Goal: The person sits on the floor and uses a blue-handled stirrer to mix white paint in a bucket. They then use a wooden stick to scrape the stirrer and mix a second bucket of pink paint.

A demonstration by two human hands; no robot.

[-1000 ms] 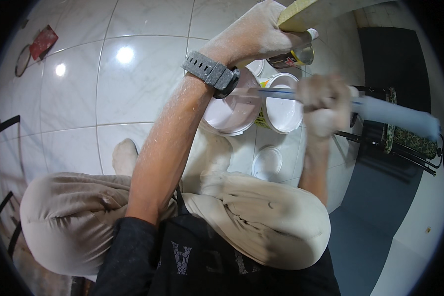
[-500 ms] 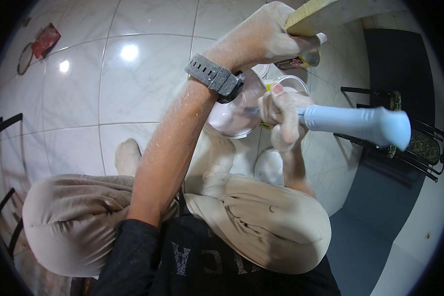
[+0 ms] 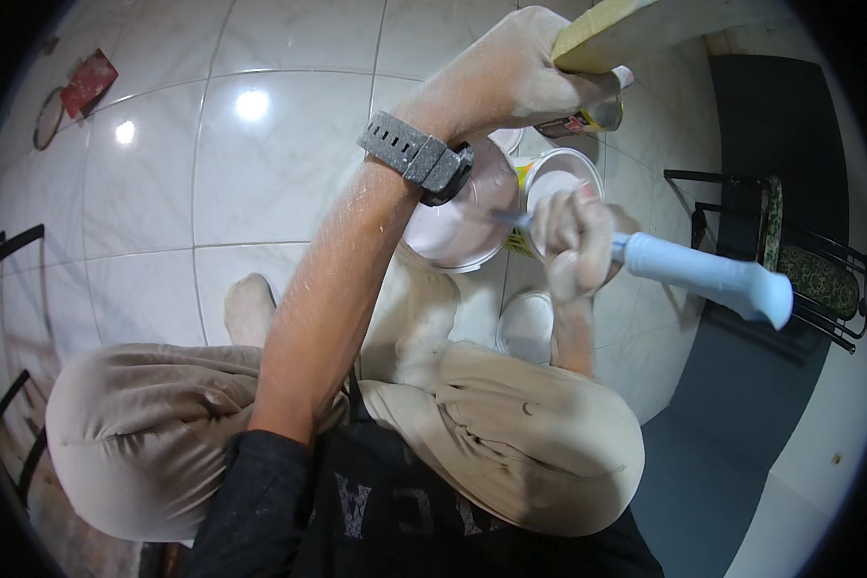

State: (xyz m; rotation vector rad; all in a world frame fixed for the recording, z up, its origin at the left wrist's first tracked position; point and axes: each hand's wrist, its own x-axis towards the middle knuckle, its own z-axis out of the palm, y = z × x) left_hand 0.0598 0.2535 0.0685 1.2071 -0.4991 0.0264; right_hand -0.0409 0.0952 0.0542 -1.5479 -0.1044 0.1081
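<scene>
My left hand [image 3: 525, 67], dusted white and with a grey watch on the wrist, grips a flat tool [image 3: 597, 39] with a pale yellow edge; its far part runs out toward the upper right. My right hand [image 3: 578, 241], coated in pale paste, is closed round a light blue handle [image 3: 708, 275]. From the handle a thin shaft points left over a bucket of pale pinkish paste [image 3: 467, 217]; the tool's far end is hard to make out. The bucket stands partly beneath my left wrist, close in front of my feet.
Beside the bucket is a white tub [image 3: 560, 173] with a yellow-green label. A can [image 3: 602, 116] lies beyond it, and a round white lid [image 3: 527, 326] lies nearer. Chairs [image 3: 809, 275] stand at the right. A red piece [image 3: 89, 82] lies at the far left.
My right hand has moved a little right with the blue-handled tool, and the handle's end has tipped down. The tub's opening shows more. My left hand has shifted only slightly.
</scene>
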